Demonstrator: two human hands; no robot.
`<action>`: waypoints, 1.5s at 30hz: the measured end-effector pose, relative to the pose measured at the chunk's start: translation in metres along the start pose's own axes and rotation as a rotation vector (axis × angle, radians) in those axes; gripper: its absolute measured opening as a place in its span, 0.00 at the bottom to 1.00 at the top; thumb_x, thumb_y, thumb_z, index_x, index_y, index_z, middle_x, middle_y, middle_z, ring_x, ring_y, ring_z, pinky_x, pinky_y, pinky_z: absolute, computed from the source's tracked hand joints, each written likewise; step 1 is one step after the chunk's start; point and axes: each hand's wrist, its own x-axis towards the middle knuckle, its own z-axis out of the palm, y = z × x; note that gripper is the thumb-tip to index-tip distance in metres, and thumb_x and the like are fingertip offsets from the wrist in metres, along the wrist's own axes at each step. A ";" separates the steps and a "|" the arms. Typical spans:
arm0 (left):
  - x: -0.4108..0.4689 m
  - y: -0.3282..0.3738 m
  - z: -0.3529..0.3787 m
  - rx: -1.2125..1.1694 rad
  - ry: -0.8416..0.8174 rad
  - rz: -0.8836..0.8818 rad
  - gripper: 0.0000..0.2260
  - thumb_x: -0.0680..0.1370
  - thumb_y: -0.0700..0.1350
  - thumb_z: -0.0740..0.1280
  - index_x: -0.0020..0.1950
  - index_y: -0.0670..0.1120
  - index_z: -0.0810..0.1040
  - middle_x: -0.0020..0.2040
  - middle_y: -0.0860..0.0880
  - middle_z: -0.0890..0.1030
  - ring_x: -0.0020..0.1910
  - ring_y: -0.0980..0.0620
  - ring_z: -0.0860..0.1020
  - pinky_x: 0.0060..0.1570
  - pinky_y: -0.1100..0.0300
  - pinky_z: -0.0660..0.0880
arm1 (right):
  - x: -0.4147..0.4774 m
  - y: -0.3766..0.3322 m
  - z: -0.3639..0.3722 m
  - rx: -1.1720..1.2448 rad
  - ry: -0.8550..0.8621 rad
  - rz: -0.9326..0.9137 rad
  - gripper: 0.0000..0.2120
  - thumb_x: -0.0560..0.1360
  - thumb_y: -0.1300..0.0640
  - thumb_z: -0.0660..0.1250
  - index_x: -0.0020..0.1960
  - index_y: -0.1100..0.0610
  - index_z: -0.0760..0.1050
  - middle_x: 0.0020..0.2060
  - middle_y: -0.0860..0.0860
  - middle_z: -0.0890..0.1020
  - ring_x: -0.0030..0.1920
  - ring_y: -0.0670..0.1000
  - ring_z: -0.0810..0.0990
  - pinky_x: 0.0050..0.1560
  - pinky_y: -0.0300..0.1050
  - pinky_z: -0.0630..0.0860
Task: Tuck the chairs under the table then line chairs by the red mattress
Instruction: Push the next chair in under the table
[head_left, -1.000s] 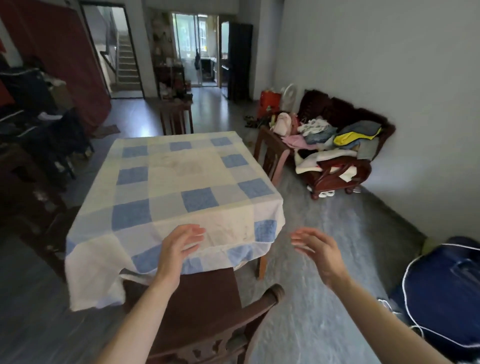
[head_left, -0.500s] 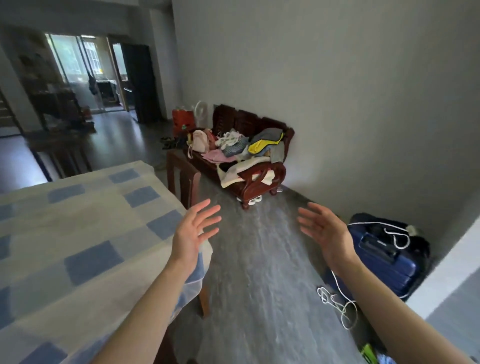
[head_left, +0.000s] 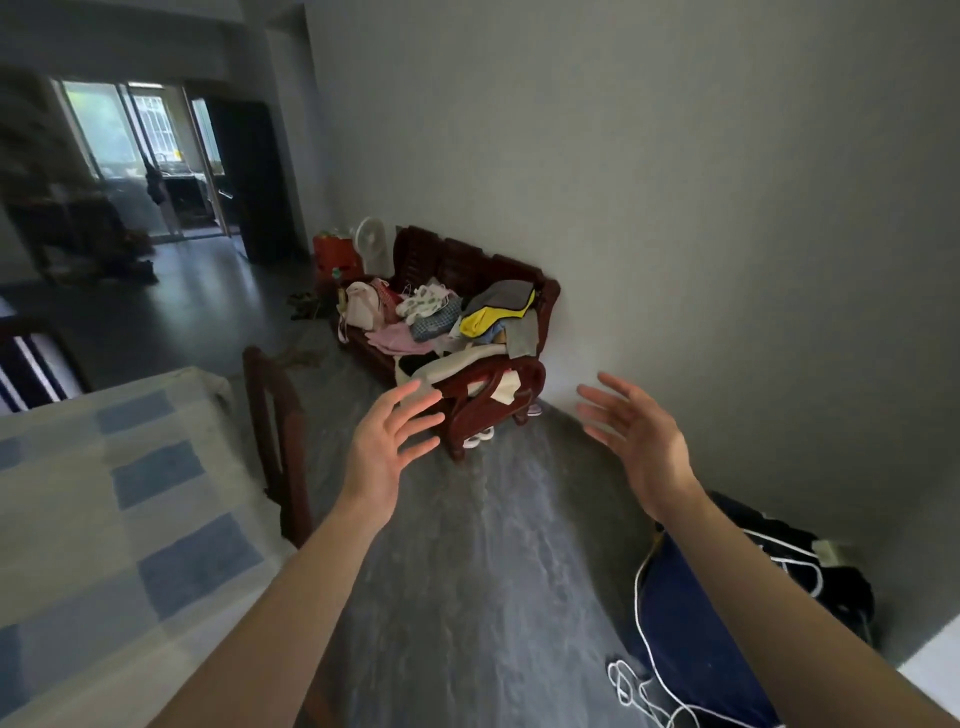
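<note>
A head-worn camera looks down past two bare forearms into a dim room with a grey floor (head_left: 467, 571) and a plain grey wall (head_left: 675, 182). The counter (head_left: 104, 519), covered in a pale cloth with blue squares, fills the lower left and serves as the landmark here.

The left hand (head_left: 387, 447) is raised in the air just past the counter's right edge, fingers spread apart, holding nothing. The right hand (head_left: 641, 441) is raised further right of the counter, also with fingers spread and empty; the two palms face each other with a wide gap between them.

A dark wooden chair (head_left: 278, 441) stands against the counter's right side, its back upright beside the cloth's edge. The left hand is near it but not touching it.

Beyond the counter, against the wall, stands a dark red wooden sofa (head_left: 483, 395) heaped with clothes (head_left: 457, 317) in pink, white, yellow and grey. A red bag (head_left: 336, 257) and a white fan (head_left: 371, 244) are behind the sofa. To the counter's far right, on the floor under the right forearm, lies a navy suitcase (head_left: 691, 623) with a white cord (head_left: 639, 686) trailing from it.

The red mattress is out of view. No writing or labels can be read.
</note>
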 end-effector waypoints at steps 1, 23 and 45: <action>0.011 -0.002 0.001 -0.006 0.006 0.000 0.18 0.86 0.49 0.53 0.69 0.47 0.78 0.62 0.45 0.85 0.62 0.44 0.83 0.60 0.45 0.78 | 0.012 0.002 -0.001 0.007 -0.009 0.003 0.21 0.84 0.48 0.55 0.71 0.56 0.74 0.61 0.55 0.84 0.61 0.58 0.83 0.63 0.56 0.76; 0.459 -0.079 -0.042 -0.128 0.250 -0.007 0.20 0.84 0.53 0.56 0.71 0.46 0.76 0.65 0.43 0.83 0.60 0.42 0.83 0.55 0.47 0.79 | 0.497 0.134 0.102 0.127 -0.196 0.178 0.20 0.83 0.48 0.57 0.72 0.54 0.74 0.63 0.57 0.83 0.67 0.60 0.79 0.67 0.60 0.75; 0.660 -0.098 -0.196 0.007 1.069 0.189 0.19 0.86 0.48 0.52 0.72 0.45 0.74 0.66 0.42 0.81 0.57 0.44 0.80 0.54 0.51 0.74 | 0.836 0.350 0.404 0.083 -1.033 0.437 0.20 0.86 0.49 0.52 0.72 0.54 0.72 0.63 0.56 0.83 0.64 0.55 0.82 0.62 0.54 0.76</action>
